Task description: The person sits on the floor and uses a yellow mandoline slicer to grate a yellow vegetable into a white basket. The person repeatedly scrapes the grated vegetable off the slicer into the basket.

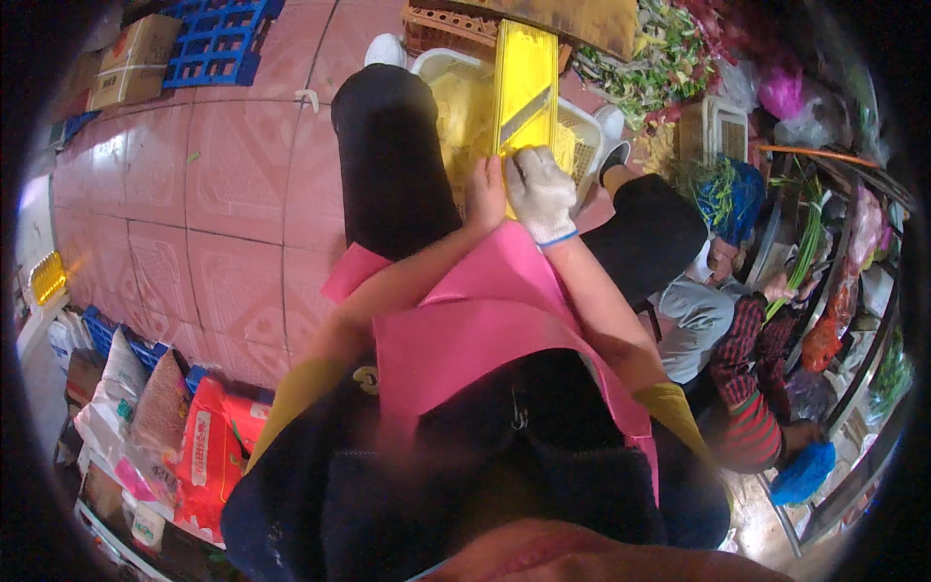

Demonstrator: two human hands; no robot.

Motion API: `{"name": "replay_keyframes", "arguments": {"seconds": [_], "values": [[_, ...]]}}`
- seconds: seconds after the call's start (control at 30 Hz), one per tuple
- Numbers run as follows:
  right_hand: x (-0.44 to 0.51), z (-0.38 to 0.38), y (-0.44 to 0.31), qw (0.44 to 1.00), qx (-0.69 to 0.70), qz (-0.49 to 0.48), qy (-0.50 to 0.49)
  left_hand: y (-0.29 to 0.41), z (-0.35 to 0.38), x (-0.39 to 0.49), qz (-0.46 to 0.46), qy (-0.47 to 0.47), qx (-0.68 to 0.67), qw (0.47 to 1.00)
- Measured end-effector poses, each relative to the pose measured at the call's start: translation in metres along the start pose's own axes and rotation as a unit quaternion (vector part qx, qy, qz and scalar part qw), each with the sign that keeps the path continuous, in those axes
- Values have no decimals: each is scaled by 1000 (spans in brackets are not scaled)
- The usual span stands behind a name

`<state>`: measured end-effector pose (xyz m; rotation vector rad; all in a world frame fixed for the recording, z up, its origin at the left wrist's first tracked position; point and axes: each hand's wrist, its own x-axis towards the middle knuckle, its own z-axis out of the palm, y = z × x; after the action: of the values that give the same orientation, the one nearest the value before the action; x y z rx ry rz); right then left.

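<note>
A long yellow mandoline slicer (pixel 525 87) with a slanted metal blade lies over a white plastic basket (pixel 593 131) holding pale yellow shreds (pixel 564 148). My right hand (pixel 540 190), in a white knitted glove, is curled on the slicer just below the blade; whether something is under its fingers is hidden. My bare left hand (pixel 486 195) is at the slicer's left edge, near its lower end, its fingers pointing up along the side. A pink apron (pixel 502 269) covers my lap below both hands.
A wooden board (pixel 596 25) rests over a brown plastic crate (pixel 451 33) at the slicer's far end. Vegetable trimmings (pixel 654 69) are heaped beyond, at the right. A co-worker (pixel 705 327) sits at my right, holding long green stalks (pixel 804 247). Sacks (pixel 204 451) stand at the lower left.
</note>
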<state>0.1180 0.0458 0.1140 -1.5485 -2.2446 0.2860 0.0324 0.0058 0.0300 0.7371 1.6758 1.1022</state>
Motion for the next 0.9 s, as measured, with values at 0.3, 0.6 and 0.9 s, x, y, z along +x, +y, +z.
{"name": "replay_keyframes", "arguments": {"seconds": [0.3,0.6,0.9], "values": [[141,58,55,996,-86,31,-1,-11,3,1,-49,-10,34,998],[114,5,56,994,-15,104,-36,0,3,3,-24,-29,-16,999],[14,-41,13,998,40,23,-30,11,6,-5,-3,-16,-13,1000]]}}
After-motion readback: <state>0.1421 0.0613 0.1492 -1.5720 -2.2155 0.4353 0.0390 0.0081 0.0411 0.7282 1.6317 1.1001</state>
